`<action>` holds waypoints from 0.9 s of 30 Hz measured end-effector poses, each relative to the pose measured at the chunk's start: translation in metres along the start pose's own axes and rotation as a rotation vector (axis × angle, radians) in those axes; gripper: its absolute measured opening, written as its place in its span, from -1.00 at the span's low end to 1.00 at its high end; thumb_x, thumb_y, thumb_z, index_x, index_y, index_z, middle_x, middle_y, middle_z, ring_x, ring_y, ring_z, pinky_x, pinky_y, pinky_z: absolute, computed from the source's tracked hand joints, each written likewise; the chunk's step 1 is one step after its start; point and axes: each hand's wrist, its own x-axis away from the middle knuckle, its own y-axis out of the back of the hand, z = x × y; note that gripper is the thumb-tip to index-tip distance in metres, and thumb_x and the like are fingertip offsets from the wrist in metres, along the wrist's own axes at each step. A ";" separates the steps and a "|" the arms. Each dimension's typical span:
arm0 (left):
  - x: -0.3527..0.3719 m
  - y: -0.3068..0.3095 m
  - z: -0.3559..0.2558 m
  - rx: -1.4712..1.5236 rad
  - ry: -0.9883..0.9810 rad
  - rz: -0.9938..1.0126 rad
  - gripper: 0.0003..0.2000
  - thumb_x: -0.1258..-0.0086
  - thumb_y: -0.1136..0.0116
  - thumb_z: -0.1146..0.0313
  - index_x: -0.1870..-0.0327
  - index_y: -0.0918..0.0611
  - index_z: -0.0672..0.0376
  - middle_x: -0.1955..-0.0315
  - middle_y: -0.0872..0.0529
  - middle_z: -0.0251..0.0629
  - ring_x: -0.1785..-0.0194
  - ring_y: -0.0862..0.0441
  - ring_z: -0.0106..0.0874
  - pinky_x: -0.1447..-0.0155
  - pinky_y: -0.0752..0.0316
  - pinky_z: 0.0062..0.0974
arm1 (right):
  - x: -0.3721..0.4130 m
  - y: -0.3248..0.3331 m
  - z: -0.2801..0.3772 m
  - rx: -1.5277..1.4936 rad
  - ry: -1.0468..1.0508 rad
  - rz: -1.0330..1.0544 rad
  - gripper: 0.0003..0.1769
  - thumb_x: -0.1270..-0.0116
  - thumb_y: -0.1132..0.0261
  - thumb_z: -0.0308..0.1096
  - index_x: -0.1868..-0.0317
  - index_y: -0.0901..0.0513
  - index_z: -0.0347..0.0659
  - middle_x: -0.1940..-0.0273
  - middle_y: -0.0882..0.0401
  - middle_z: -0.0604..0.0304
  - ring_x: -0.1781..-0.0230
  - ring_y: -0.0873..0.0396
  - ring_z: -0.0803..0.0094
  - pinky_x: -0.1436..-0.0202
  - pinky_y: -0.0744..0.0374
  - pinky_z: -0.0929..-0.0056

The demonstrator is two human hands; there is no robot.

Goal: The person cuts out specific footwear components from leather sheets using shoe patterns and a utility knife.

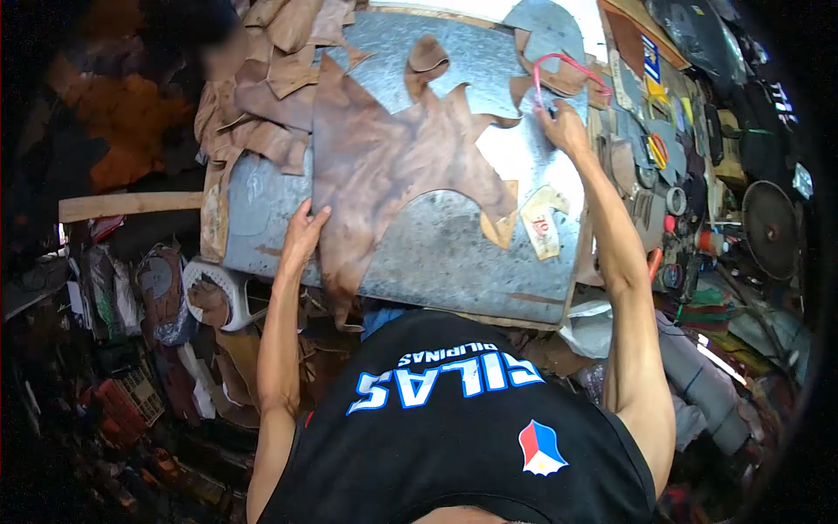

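Observation:
A large brown piece of leather with an irregular cut outline lies across the grey metal-topped table. My left hand rests at its left edge, fingers stretched out and thumb touching the leather. At the far right of the tabletop, my right hand has its fingers closed at the end of a thin pink strip, which loops up and to the right. Something small and dark by those fingertips is too small to name. Beside the leather lies a pale template with red marks.
Brown leather scraps pile up at the table's back left. Tools, tape rolls and yellow-handled scissors crowd the right side. A white plastic stool stands at lower left, and a round fan-like disc at far right.

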 end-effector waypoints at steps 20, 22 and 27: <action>-0.011 0.097 -0.088 -1.304 -0.478 -0.357 -0.63 -0.36 -0.12 0.35 -0.16 -0.53 0.26 0.01 -0.61 0.11 -0.08 -0.54 0.01 -0.16 -0.42 -0.19 | 0.003 0.214 -0.125 0.349 0.184 -0.670 -0.72 -0.24 -0.07 -0.36 0.15 -0.65 -0.29 0.31 -0.63 -0.17 0.26 -0.61 -0.10 0.14 -0.55 0.08; -0.014 0.047 -0.094 -1.216 -0.801 -0.455 -0.69 -0.38 -0.07 0.36 -0.10 -0.56 0.25 0.11 -0.64 0.09 0.03 -0.58 -0.02 -0.09 -0.45 -0.19 | 0.097 0.165 -0.052 0.205 0.055 -0.212 -0.77 -0.29 -0.15 -0.31 0.18 -0.64 -0.25 0.33 -0.62 -0.10 0.30 -0.61 -0.02 0.23 -0.55 0.10; -0.064 -0.089 -0.059 -1.199 -0.993 -0.166 -0.52 -0.46 -0.01 0.12 -0.28 -0.43 0.25 -0.20 -0.48 0.05 -0.33 -0.34 0.00 -0.39 -0.18 -0.09 | 0.227 0.072 0.073 0.071 -0.107 0.078 -0.70 -0.23 -0.30 -0.35 0.05 -0.61 -0.29 0.16 -0.59 -0.07 0.14 -0.55 0.02 0.04 -0.51 0.16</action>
